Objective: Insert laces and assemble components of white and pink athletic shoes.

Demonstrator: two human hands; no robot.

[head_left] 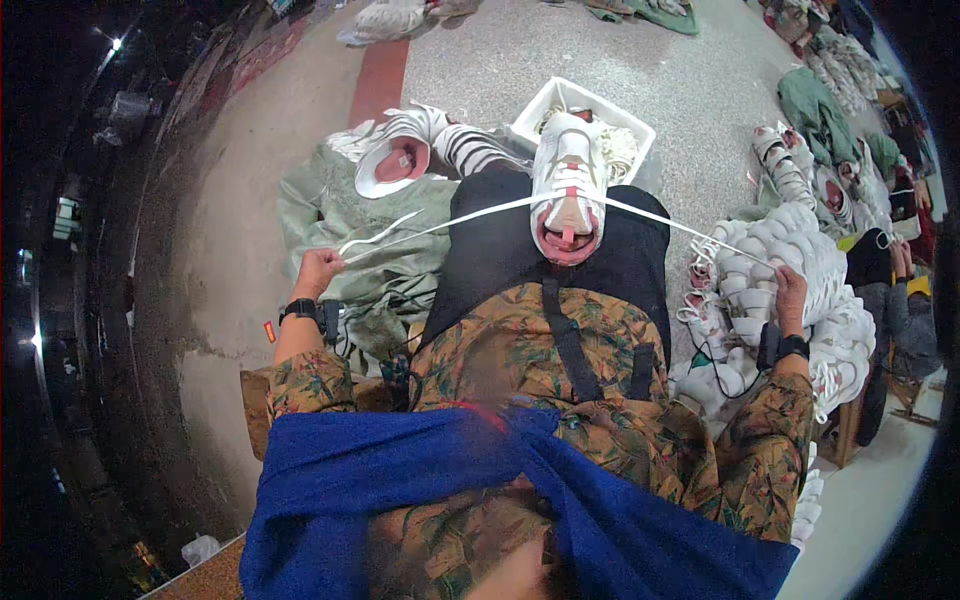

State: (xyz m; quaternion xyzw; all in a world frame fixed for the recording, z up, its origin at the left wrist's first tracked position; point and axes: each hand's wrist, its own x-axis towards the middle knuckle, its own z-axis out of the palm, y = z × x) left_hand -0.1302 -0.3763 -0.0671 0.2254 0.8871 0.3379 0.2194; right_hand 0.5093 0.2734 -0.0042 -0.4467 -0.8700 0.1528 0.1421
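A white sneaker (570, 185) with a pink lining rests on my lap between my knees, its opening toward me. White shoelace (460, 219) runs from its upper eyelets out to both sides in two long stretches. My left hand (319, 272) is closed on the left stretch, with a loose tail of lace beyond the fingers. Far out to the right, my right hand (789, 290) pinches the other stretch near its end. Both lace lengths look fairly taut, and the hands are wide apart. The lacing on the sneaker's front is partly threaded in crossing rows.
A white bin (633, 122) holding laces stands just beyond the sneaker. Several shoes lie on green cloth (312, 192) at the left. A big pile of white shoes (790, 262) sits at the right, close to my right hand. Another person's hands (901, 258) show at the far right.
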